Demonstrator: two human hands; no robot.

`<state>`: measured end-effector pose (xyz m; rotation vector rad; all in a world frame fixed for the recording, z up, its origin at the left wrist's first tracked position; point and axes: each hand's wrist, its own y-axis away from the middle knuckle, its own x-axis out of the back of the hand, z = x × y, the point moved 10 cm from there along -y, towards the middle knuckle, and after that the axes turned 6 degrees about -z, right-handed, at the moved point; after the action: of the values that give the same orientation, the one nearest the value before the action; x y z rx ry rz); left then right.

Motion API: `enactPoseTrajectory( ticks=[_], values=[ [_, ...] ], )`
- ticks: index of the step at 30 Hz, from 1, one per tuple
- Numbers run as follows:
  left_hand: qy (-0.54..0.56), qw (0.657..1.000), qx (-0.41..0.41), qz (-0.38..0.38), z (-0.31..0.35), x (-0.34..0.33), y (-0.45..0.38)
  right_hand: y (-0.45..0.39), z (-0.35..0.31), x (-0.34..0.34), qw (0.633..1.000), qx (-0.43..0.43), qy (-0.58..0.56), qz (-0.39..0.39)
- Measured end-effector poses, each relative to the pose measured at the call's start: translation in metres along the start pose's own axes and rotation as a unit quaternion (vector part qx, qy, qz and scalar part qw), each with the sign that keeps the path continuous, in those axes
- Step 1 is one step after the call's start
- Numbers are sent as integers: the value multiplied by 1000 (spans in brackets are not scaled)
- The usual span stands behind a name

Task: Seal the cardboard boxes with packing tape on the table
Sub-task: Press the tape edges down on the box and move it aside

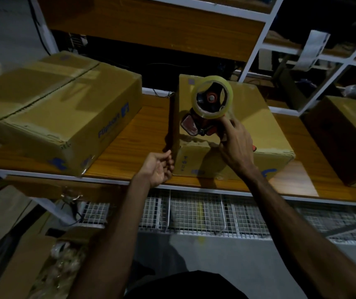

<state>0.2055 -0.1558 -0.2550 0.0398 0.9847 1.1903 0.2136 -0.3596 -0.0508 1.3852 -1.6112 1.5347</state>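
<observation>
Wooden table (pixel 142 134), three cardboard boxes (pixel 226 160), white shelving (pixel 256 48) behind, dim room

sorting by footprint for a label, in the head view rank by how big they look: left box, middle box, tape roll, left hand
1. left box, though it sits nearer the camera's left edge
2. middle box
3. tape roll and left hand: look alike, not ranked

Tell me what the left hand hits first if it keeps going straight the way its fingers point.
Probably the middle cardboard box: the left hand sits beside its near left corner, fingers curled toward that side. Depth is unclear.
</observation>
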Motion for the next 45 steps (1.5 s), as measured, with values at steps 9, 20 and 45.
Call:
enactPoseTrajectory(
  ticks=[9,20,45],
  values=[
    [-6,999,45,-1,-15,-10,-11,13,19,-11,999,-7,-10,-33],
    [-107,988,74,78,-35,2,-3,14,26,-14,999,-2,-17,-38],
    [-432,651,-568,259,46,-76,64,12,28,-17,998,12,-39,-49]
  ],
)
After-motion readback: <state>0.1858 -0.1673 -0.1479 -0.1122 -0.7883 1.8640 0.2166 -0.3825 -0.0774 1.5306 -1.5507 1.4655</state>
